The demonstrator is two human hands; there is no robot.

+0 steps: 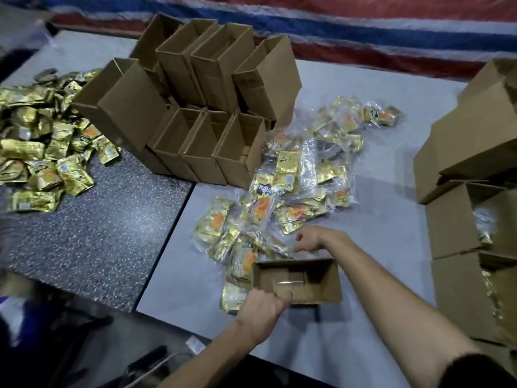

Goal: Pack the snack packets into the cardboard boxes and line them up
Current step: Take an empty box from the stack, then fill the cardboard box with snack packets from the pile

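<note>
One cardboard box (296,281), open and apparently empty, sat before you, near wall pinched by your left hand (263,309). Your right hand (310,239) hovered over snack packets (263,205) just beyond it; grasp not discernible. Step, by judgement: filling. Next: gather packets, lower them in.

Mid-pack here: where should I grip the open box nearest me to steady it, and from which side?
Probably the near-left rim of the open box, coming from the near side, as the left hand does. The mouth faces up and packets crowd its far and left sides, so a near-edge grip leaves the opening free for the right hand.
</note>
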